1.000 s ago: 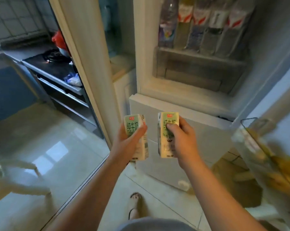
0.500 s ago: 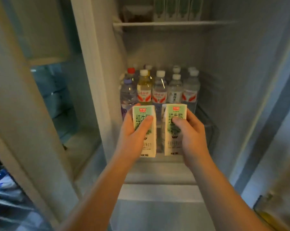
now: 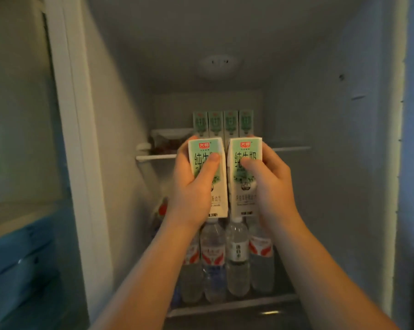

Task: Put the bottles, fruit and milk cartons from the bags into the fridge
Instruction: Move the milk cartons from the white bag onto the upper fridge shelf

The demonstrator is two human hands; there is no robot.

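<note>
While both forearms reach up from the bottom of the view into the open fridge (image 3: 332,163), each grip is curled round a milk carton. The left grip (image 3: 191,189) holds the left carton (image 3: 204,151) with the thumb laid across its printed face and the fingers wrapped behind. The right grip (image 3: 271,184) clasps the right carton (image 3: 245,148) the same way. Both cartons are upright and just beside each other, held in the air before the front edge of the upper shelf (image 3: 292,148), resting on nothing. Below and behind them, water bottles (image 3: 236,258) stand packed together on the lower shelf (image 3: 225,306), close to its front edge, several with red-and-white labels. Farther in, on the upper shelf, four matching green-and-white cartons (image 3: 222,123) stand in a row toward the back edge, near the middle. A clear container (image 3: 170,138) sits just beside them toward the shelf's left edge; its contents are too dim to tell. A round fitting (image 3: 219,64) shows on the fridge ceiling.
</note>
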